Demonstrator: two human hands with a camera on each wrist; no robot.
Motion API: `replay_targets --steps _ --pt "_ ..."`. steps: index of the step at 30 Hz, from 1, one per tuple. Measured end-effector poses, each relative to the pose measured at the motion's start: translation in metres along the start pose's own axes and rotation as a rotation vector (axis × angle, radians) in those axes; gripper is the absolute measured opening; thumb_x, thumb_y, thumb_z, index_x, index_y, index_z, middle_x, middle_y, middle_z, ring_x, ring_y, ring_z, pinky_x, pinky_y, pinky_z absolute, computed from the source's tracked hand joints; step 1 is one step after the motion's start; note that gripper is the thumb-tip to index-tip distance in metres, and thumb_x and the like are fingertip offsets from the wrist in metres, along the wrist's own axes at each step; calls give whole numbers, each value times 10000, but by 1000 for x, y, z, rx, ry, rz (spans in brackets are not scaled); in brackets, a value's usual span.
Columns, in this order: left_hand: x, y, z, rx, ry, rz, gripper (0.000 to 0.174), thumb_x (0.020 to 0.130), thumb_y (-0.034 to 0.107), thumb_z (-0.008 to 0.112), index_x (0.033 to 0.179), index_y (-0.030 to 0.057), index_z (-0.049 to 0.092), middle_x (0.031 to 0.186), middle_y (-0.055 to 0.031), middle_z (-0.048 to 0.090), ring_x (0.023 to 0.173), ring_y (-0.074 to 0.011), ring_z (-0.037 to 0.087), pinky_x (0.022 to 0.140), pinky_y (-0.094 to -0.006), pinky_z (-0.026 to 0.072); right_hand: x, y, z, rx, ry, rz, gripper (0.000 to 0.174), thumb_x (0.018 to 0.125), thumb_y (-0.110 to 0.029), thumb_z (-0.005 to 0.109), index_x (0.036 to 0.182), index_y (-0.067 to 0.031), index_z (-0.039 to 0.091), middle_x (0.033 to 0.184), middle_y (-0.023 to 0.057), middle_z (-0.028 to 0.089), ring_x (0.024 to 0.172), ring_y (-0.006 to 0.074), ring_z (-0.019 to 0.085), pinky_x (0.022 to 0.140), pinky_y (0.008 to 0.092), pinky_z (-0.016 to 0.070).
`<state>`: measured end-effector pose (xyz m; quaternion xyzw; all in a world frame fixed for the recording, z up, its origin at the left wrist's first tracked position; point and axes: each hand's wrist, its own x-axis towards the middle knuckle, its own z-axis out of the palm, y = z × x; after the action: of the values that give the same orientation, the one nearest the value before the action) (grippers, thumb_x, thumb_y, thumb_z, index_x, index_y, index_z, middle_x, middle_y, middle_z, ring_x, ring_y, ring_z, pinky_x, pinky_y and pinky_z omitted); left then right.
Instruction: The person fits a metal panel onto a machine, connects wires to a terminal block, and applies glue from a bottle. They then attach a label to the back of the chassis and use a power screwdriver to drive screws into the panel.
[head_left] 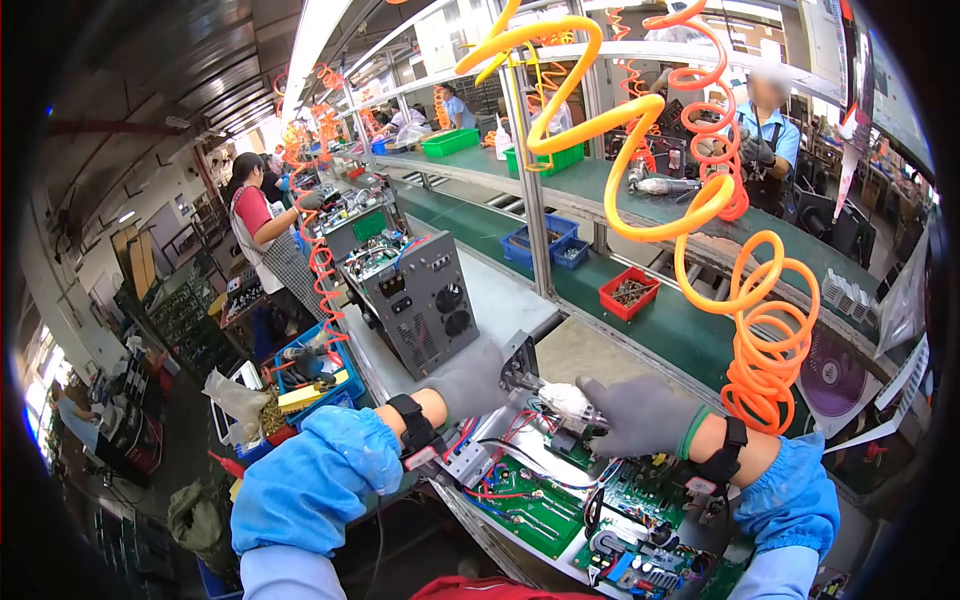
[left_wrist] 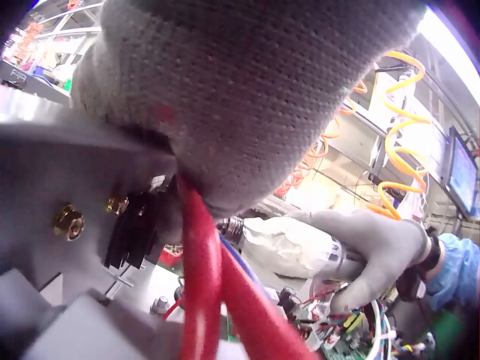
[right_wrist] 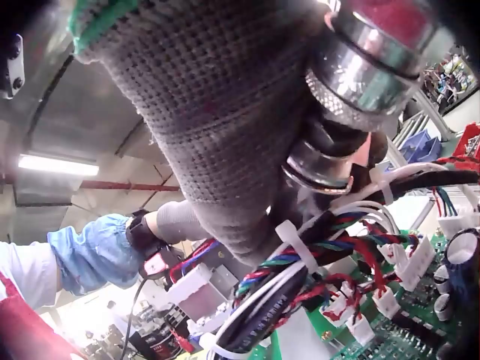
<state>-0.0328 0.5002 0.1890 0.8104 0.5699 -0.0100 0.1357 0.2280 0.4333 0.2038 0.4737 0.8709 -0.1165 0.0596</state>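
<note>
My gloved left hand [head_left: 474, 383] grips a small dark metal panel [head_left: 518, 362] that stands at the board's far end. Brass-coloured bolts [left_wrist: 70, 223] show on the panel in the left wrist view, and thick red wires [left_wrist: 201, 277] hang just below the glove. In my gloved right hand [head_left: 645, 415] is a pneumatic screwdriver [head_left: 568, 402], its body wrapped in white, its tip pointing at the panel. The metal rear end of the screwdriver [right_wrist: 367, 60] sticks out past the glove. Green circuit boards [head_left: 540, 505] with bundled wires [right_wrist: 300, 262] lie beneath both hands.
A grey machine housing [head_left: 415, 300] with fans stands just beyond my left hand. Orange coiled air hoses [head_left: 765, 350] hang at the right. A red bin [head_left: 629, 292] and blue bins [head_left: 545, 243] sit on the green conveyor. Several people work along the line.
</note>
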Motion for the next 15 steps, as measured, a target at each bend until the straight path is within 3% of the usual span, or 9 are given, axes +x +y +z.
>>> replay_targets --steps 3,15 --pt "-1 -1 1 -30 -42 -45 359 836 144 615 1135 -40 538 1049 -266 653 1006 -417 650 856 -460 505 -4 1 3 5 -1 -18 806 778 -431 674 1411 -11 406 780 210 677 763 401 678 664 484 524" --pt "1 -5 7 -2 28 18 334 824 107 602 1110 -50 533 985 -269 658 957 -429 655 819 -463 509 1 1 9 28 48 -64 820 778 -422 673 1420 8 396 776 212 674 760 400 677 672 484 522"
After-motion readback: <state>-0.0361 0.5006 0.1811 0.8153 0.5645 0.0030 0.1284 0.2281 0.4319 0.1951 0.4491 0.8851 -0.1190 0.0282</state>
